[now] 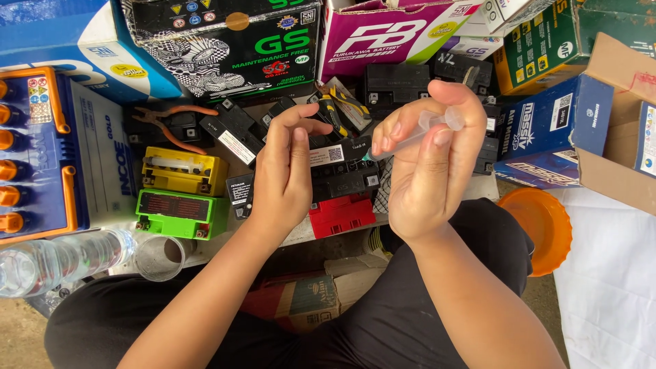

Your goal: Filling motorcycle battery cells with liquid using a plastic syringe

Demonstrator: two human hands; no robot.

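Observation:
My right hand (pixel 427 160) holds a clear plastic syringe (pixel 418 130), its tip pointing left and down at a small black battery (pixel 339 166). The fingers of my left hand (pixel 287 171) are wrapped on the left side of that black battery, steadying it. A red battery (pixel 342 215) lies just below it. Left of my left hand sit a yellow battery (pixel 183 172) and a green battery (pixel 179 214). Both my forearms reach up from the bottom edge over my black-trousered knees.
Pliers with orange handles (pixel 171 123) lie on black batteries at the back left. A large blue and white battery (pixel 58 157) with orange caps stands at the left. A clear water bottle (pixel 65 260), cut open, lies at the lower left. Cardboard battery boxes (pixel 225 44) line the back; an orange bowl (pixel 543 229) sits at the right.

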